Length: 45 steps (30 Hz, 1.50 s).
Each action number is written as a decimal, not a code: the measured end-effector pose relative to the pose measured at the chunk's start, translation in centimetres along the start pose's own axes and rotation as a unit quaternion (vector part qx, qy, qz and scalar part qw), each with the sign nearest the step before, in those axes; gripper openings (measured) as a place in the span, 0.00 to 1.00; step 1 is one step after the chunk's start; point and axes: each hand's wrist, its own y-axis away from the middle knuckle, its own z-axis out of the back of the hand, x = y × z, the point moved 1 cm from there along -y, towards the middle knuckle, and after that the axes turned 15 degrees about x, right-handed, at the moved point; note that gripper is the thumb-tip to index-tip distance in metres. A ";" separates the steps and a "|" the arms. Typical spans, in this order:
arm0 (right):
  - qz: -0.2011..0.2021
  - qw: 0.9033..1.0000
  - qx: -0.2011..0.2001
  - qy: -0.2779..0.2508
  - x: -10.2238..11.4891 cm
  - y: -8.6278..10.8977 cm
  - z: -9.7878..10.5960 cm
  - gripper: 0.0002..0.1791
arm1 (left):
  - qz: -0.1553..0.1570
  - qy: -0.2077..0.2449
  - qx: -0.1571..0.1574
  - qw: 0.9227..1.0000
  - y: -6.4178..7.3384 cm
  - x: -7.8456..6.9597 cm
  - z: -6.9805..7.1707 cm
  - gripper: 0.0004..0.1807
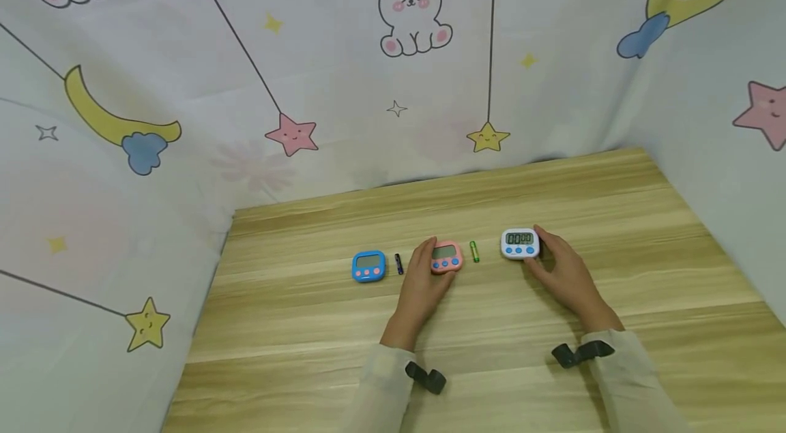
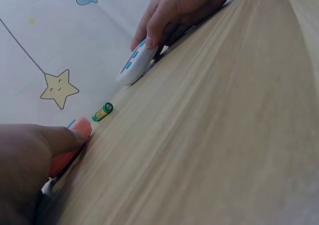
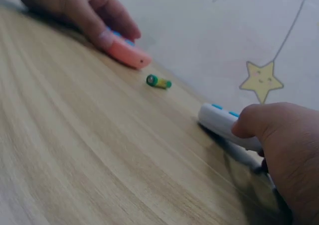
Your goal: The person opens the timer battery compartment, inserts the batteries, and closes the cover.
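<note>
My left hand (image 1: 424, 283) grips the pink digital timer (image 1: 446, 257) by its left side, thumb at the lower edge and fingers at the upper. On the right, my right hand (image 1: 566, 276) holds a white digital timer (image 1: 520, 244) between thumb and fingers; its display reads zeros. Between the two timers lies a green battery (image 1: 475, 251). The right wrist view shows the white timer (image 3: 219, 121) tilted, with a shadow beneath it. In the left wrist view the thumb presses the edge of the pink timer (image 2: 85, 127).
A blue timer (image 1: 369, 266) lies at the left, with a dark battery (image 1: 398, 264) between it and my left hand. The wooden tabletop (image 1: 295, 351) meets a white cloth backdrop (image 1: 344, 78) printed with stars, moons and rabbits along its back and sides.
</note>
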 end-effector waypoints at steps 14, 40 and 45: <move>0.050 0.998 0.016 0.025 -0.6 0.3 0.1 0.34 | -0.005 0.000 -0.001 1.000 0.2 0.0 0.0 0.40; 0.051 0.999 0.001 0.011 -0.4 0.4 0.1 0.30 | -0.001 0.026 0.005 1.000 0.5 -0.1 0.3 0.39; 0.046 0.999 0.000 0.009 -0.4 0.3 0.1 0.30 | 0.001 0.035 0.003 0.999 0.5 -0.1 0.2 0.40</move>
